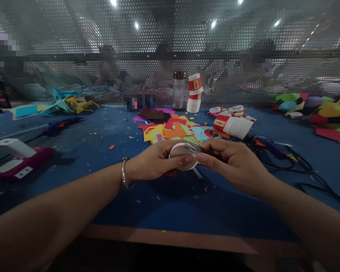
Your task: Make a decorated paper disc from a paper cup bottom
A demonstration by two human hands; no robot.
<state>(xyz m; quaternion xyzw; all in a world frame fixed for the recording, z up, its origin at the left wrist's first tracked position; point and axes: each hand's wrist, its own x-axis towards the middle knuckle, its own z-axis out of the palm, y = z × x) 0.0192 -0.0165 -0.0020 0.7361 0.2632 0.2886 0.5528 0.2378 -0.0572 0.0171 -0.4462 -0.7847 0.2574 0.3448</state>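
My left hand point(166, 158) is closed on a round white paper cup piece point(181, 150), its thumb lying across the inside. The piece has a thin red line at its rim and is tilted with its hollow toward me. At its right edge, my right hand point(229, 160) is closed in a pinch. Between the right fingers and the piece shows a thin grey blade of what look like small scissors point(191, 147), mostly hidden by the fingers. Under the hands, a pile of coloured paper scraps point(172, 128) covers the blue table point(107, 204).
A toppled stack of paper cups point(235, 126) lies behind my right hand, and upright cups point(194, 92) stand beside a glass bottle point(179, 90). Glue guns lie right point(272, 147) and left point(59, 126), the right one with black cable. A purple power strip point(25, 162) is left.
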